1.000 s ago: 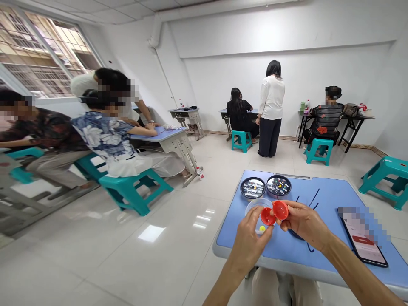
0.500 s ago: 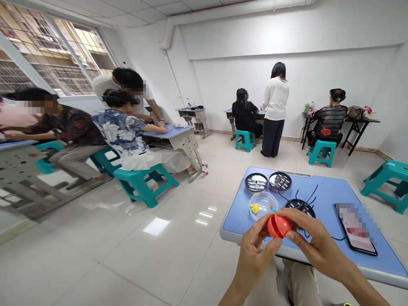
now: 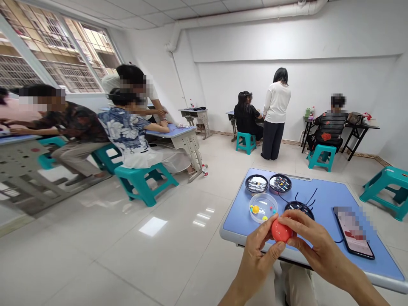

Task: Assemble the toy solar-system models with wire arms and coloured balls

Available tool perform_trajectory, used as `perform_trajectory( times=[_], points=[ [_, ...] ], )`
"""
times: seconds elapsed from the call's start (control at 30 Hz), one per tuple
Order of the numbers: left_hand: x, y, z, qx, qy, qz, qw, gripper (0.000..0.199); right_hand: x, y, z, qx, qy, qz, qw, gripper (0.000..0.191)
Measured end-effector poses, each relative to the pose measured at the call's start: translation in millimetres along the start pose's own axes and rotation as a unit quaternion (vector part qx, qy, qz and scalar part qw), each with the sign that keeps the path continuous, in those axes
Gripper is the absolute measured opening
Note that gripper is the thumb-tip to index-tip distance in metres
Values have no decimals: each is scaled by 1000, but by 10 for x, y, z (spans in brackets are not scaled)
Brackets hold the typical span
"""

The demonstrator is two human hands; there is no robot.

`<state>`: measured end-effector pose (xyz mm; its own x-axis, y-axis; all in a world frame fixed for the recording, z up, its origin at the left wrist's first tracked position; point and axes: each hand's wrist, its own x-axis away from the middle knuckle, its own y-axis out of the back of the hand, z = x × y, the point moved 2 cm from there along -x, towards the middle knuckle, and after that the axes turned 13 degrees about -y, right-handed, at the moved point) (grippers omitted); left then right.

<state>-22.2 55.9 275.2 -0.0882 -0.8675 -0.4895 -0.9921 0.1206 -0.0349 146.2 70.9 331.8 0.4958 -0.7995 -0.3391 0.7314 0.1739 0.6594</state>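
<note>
Your left hand (image 3: 262,253) and right hand (image 3: 314,243): grips both pinching red ball (image 3: 281,230) at near edge of desk (image 3: 325,193), beside clear dish (image 3: 263,216).

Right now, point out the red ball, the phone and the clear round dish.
Red ball (image 3: 281,231): head view, front of its shell.
Phone (image 3: 353,233): head view, middle of its screen.
Clear round dish (image 3: 264,205): head view, its inside bottom.

I am reading nothing: print on the black containers (image 3: 256,184) beyond my left hand (image 3: 259,255) is looking too small; the phone (image 3: 353,233) near my right hand (image 3: 315,242) is appearing blurred.
</note>
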Motion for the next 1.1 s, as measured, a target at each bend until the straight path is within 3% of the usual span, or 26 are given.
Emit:
perform_trajectory(
  times=[0.27,0.47,0.7,0.9,1.1],
  points=[
    [-36,-27,63,-46,-53,28,997,51,-31,-16,-67,-19,43,-5,999,49],
    [-73,-69,99,-123,-121,21,985,48,-28,-48,-136,8,-12,-39,999,39],
    [-63,-131,259,-179,-164,34,969,48,-30,-122,-237,44,-86,-30,995,31],
    [-35,-157,411,-211,-166,43,962,49,-55,-143,-257,22,-121,-9,992,30],
    [-104,-169,307,-182,-111,3,977,44,-80,-78,-257,-38,-157,49,986,35]
  ],
)
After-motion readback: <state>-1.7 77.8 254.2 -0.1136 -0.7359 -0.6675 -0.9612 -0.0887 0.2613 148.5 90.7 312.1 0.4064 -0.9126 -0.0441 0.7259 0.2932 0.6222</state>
